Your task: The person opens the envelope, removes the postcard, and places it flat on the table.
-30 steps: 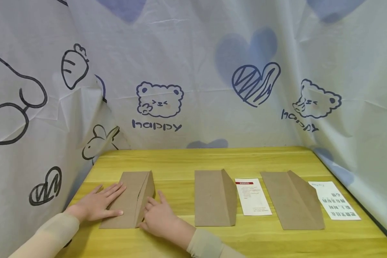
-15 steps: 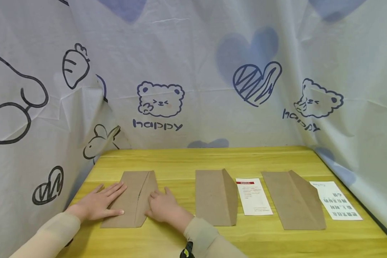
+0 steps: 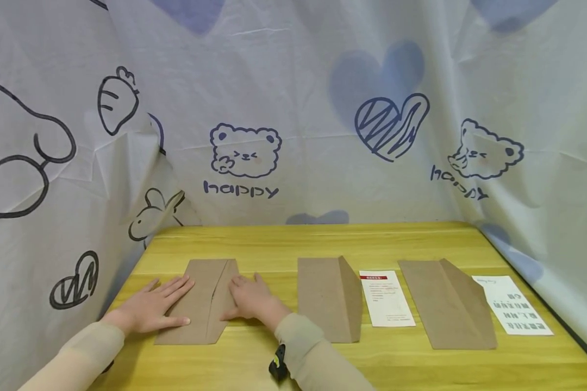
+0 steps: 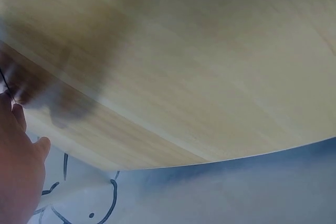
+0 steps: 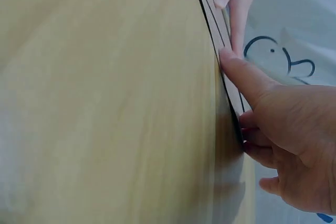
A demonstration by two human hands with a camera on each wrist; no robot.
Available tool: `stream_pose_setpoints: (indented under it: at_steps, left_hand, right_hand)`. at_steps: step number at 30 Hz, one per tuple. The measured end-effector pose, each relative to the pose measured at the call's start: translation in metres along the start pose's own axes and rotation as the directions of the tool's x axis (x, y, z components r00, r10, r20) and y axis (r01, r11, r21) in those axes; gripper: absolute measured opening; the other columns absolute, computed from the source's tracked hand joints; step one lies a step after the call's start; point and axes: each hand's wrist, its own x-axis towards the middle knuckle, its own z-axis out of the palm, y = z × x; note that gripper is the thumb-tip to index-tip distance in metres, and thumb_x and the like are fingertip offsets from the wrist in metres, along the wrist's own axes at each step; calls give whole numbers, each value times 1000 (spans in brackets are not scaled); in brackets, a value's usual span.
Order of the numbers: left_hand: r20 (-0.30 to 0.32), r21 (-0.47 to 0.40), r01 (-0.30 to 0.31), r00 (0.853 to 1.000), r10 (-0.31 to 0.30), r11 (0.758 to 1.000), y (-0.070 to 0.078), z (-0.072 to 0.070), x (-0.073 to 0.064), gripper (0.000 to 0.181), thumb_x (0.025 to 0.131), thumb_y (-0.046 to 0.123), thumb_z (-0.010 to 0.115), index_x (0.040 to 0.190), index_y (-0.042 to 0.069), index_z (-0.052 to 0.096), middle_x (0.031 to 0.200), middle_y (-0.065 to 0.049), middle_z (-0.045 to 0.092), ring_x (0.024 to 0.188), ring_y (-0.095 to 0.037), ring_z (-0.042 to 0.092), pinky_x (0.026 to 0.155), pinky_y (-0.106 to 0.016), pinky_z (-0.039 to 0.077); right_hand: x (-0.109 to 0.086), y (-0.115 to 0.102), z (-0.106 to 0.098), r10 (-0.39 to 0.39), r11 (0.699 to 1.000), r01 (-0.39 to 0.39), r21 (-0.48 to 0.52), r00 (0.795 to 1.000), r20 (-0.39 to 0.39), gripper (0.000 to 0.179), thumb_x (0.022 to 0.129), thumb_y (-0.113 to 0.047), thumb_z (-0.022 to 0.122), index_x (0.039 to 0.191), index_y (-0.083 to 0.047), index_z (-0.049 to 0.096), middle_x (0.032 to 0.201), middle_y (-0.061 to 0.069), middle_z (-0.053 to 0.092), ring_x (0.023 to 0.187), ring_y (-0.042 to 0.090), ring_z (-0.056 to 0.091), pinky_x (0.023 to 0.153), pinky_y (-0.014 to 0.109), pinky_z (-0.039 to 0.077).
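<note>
A brown paper envelope (image 3: 195,326) lies at the left of the table, its flap (image 3: 221,296) laid out to the right. In the head view, my left hand (image 3: 149,308) rests flat on the envelope's body with fingers spread. My right hand (image 3: 251,297) presses the outer part of the flap with its fingertips and thumb. The right wrist view has this right hand (image 5: 296,140) along the envelope's thin edge, with the thumb extended. Only part of the left hand (image 4: 21,166) shows in the left wrist view.
Two more brown envelopes, a middle one (image 3: 320,304) and a right one (image 3: 435,309), lie with flaps out. A white card with a red band (image 3: 386,304) lies between them, and another printed card (image 3: 516,309) at the far right. A patterned cloth (image 3: 293,108) surrounds the yellow wooden table (image 3: 274,244).
The left envelope's raised flap has come down flat to the right. My right hand has moved slightly right and away from me along it; my left hand stays in place.
</note>
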Motion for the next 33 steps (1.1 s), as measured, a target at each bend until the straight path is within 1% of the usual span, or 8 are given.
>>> stream_pose_setpoints:
  at_steps: [5,9,14,18,21,24,26,33]
  left_hand:
    - [46,6,7,999,-7,1000,4,-6,1,90,86,74,47,153,16,31,159,-11,31,145,-34,32,114,-65,19]
    - [31,54,-21,999,19,998,5,-12,1,92,84,76,47,151,14,37,156,-12,37,144,-35,34,114,-65,19]
    - [-16,156,-91,995,95,984,9,-20,6,88,83,77,49,144,14,49,148,-12,48,141,-35,40,112,-64,23]
    - [-3,181,-137,990,140,974,18,-27,7,77,85,70,54,141,17,53,143,-11,54,137,-35,44,111,-64,26]
    - [-1,194,-190,981,194,963,27,-31,7,67,87,62,59,138,18,56,139,-9,57,134,-34,48,108,-65,30]
    - [-29,210,-257,963,269,943,36,-31,7,59,87,55,64,133,18,59,133,-7,61,129,-32,52,104,-65,36]
    - [-56,215,-303,945,322,928,42,-30,7,53,86,51,67,128,18,62,128,-5,63,125,-30,54,101,-64,39]
    - [-165,236,-426,868,468,873,60,-24,11,33,84,43,72,108,23,67,113,3,65,111,-23,58,94,-56,47]
  right_hand:
    - [2,1,2,15,1000,-14,-19,1000,27,89,81,-78,50,150,-23,38,158,-8,33,146,8,31,122,43,21]
    - [4,0,5,-1,999,2,-50,1000,19,90,81,-79,46,151,-23,37,158,-8,33,146,8,31,122,43,21]
    - [3,0,2,-9,999,10,-50,1000,17,90,82,-79,45,151,-21,36,158,-7,33,146,9,30,122,43,21]
    - [1,1,-1,-6,999,6,-41,1000,21,90,82,-78,46,151,-21,36,158,-7,33,146,9,30,122,43,21]
    - [-1,1,-1,-4,999,5,-33,1000,26,90,83,-77,47,152,-21,35,158,-6,33,147,9,30,122,43,21]
    - [-1,2,0,-6,1000,6,-23,1000,25,90,83,-77,47,152,-21,35,158,-6,32,147,10,30,122,43,21]
    - [0,2,1,-7,1000,7,-18,1000,27,90,83,-77,46,152,-20,34,159,-6,31,147,10,29,122,43,21]
    - [2,3,4,2,1000,-2,1,999,40,91,82,-77,46,153,-21,32,160,-6,29,148,9,27,122,43,19]
